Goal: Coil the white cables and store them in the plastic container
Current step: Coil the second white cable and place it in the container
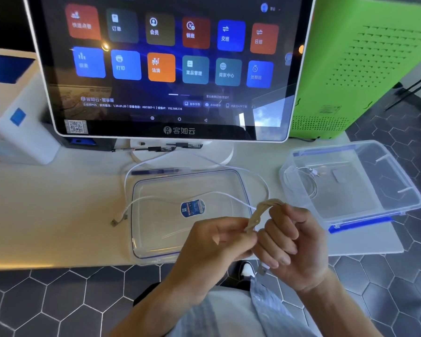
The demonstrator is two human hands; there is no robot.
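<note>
A long white cable (125,188) loops over the table and across a clear lid (156,229) that bears a blue sticker. One plug end (119,218) lies left of the lid. My left hand (216,242) pinches the cable just above the table's front edge. Close beside it, my right hand (292,246) grips the cable with curled fingers, and a second plug (263,267) hangs below it. A blurred arc joins the two hands. The clear plastic container (365,210) stands open at the right, with a coiled white cable (301,184) inside.
A large touchscreen (168,69) on a round white base stands behind the lid. A white printer (17,113) sits at the far left and a green perforated cabinet (365,57) at the back right. A pen (156,171) lies by the screen's base.
</note>
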